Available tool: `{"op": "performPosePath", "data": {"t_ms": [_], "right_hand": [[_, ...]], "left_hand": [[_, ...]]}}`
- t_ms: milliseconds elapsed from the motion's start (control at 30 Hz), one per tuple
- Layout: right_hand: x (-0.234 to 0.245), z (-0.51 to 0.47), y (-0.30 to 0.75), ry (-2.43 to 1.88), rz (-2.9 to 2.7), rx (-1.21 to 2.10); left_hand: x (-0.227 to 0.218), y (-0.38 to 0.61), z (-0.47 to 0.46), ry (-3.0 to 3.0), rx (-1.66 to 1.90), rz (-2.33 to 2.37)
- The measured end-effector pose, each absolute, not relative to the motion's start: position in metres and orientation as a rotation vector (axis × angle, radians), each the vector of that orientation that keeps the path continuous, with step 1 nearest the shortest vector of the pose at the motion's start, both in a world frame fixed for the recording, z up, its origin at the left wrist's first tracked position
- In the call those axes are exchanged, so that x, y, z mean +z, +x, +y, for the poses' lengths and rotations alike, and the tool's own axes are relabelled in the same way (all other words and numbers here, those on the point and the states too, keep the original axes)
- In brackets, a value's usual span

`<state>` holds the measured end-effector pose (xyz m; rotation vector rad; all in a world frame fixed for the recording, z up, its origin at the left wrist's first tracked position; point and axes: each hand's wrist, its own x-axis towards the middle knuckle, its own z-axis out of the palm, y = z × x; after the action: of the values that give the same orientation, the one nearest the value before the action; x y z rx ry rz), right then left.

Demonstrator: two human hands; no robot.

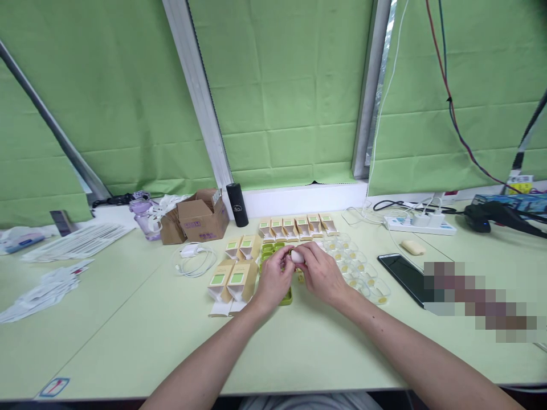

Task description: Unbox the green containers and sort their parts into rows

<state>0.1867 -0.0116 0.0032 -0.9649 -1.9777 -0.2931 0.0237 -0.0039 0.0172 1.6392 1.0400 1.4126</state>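
In front of me my left hand [273,278] and my right hand [321,272] meet, both pinching a small white egg-shaped piece [297,257] between their fingertips. What it is made of I cannot make out. Beneath the hands lies a green tray [287,299] with rounded compartments, largely covered by my fingers. Just right of my right hand are several clear plastic cups [358,267] with yellow spots at their bases. To the left stand several open beige cartons with green labels [241,279], and a row of similar small cartons [301,228] runs behind the tray.
At the back are a cardboard box [204,217], a black cylinder [237,205] and a purple bottle [145,219]. A white cable [200,262] lies coiled at left, near papers [79,242]. A phone [404,278], a cream case [412,247] and a power strip [419,224] occupy the right.
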Motion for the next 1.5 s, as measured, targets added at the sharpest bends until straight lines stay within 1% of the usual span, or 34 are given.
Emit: {"op": "performPosePath", "data": {"t_ms": [167,333,533,733,1000,1233,1367,1500], "right_hand": [[0.001,-0.010,0.189,-0.962,-1.944,-0.140],[0.003,-0.008,0.193,-0.873,-1.812,0.073],[0.009,-0.008,0.192,-0.843,-1.680,0.371],[0.007,-0.010,0.187,-0.866,-1.580,0.555],[0.002,-0.010,0.182,-0.874,-1.497,0.720],[-0.002,-0.011,0.178,-0.836,-1.459,0.721],[-0.003,0.000,0.184,-0.849,-1.220,0.784],[0.004,0.012,0.199,-0.730,-0.923,0.975]], "left_hand": [[0.020,0.014,0.000,1.916,1.403,1.064],[0.023,0.001,0.005,2.128,1.367,0.880],[0.011,0.004,0.012,1.906,1.300,0.812],[0.014,0.009,0.008,1.862,1.332,0.924],[0.016,0.011,0.003,1.878,1.369,1.004],[0.019,0.012,-0.001,1.909,1.383,1.088],[0.022,0.010,-0.003,1.895,1.403,1.069],[0.022,0.006,0.000,1.815,1.399,1.013]]}}
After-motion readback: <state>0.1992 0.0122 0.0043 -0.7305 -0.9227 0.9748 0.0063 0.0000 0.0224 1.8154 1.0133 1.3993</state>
